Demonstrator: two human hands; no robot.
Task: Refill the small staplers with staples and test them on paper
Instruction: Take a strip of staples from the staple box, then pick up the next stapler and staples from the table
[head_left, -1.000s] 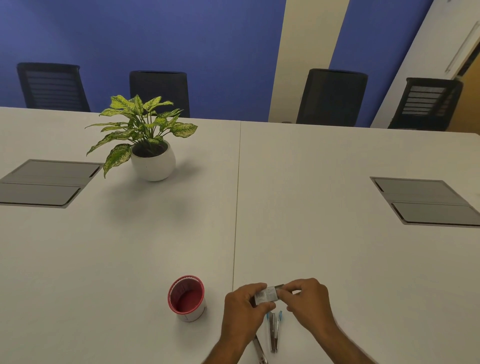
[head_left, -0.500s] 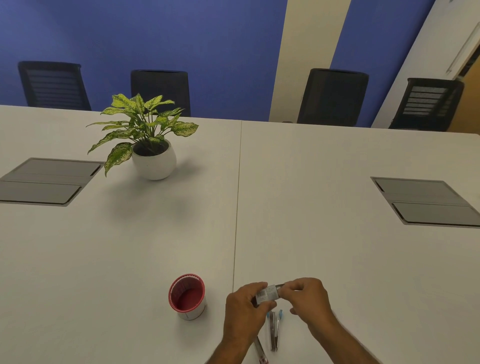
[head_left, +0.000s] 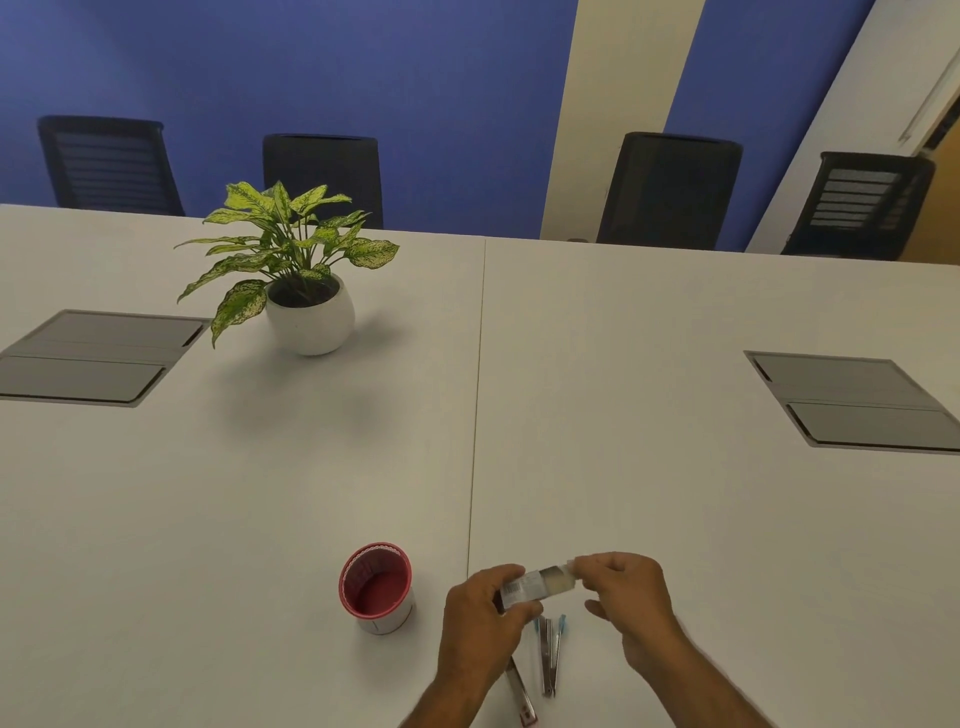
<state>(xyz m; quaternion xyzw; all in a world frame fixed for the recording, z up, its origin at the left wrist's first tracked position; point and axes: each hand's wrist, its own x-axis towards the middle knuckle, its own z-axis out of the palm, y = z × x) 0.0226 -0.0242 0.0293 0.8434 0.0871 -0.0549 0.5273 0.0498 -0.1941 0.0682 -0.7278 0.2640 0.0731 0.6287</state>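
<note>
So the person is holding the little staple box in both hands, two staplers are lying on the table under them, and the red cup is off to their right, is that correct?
Not quite. The head view shows the red cup to the person's left, beside the left hand. The rest holds: left hand and right hand both hold the staple box, with two staplers on the table below.

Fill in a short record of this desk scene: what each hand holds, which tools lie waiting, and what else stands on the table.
left hand: grips the staple box
right hand: pinches the box's other end
staplers: blue stapler open on the table; red stapler beside it
other: red cup, potted plant
</note>
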